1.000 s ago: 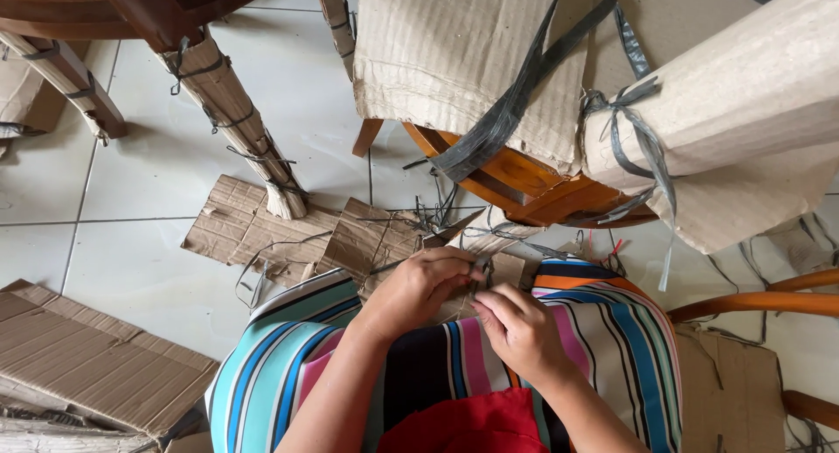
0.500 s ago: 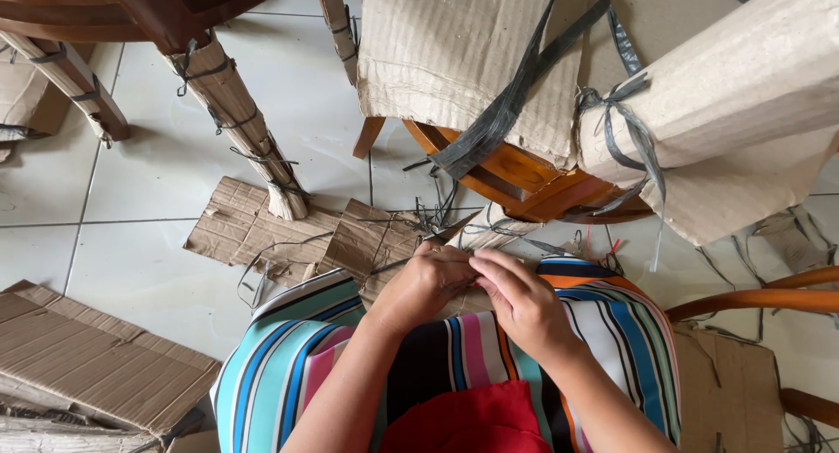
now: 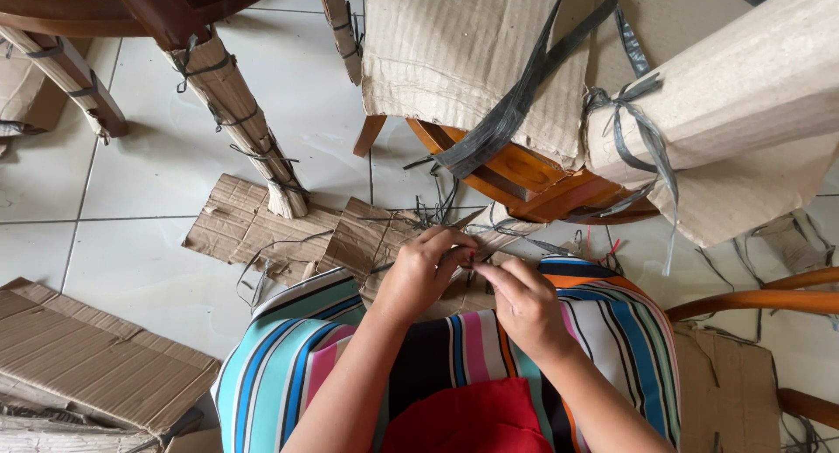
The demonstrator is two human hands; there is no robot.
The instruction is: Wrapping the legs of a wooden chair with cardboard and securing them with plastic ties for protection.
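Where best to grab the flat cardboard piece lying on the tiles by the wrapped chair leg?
Grip the cardboard piece at its bare left edge, coming from the left over open tile. It lies flat, so slide fingers under that edge. The wrapped chair leg stands on its right part.

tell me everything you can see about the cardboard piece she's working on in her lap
The brown corrugated cardboard piece lies on the person's striped lap, its far edge out over the white tiled floor. It looks worn and creased, with thin dark grey plastic strings across it. The left hand rests on it, and the right hand meets it at the fingertips, pinching something too small to tell.
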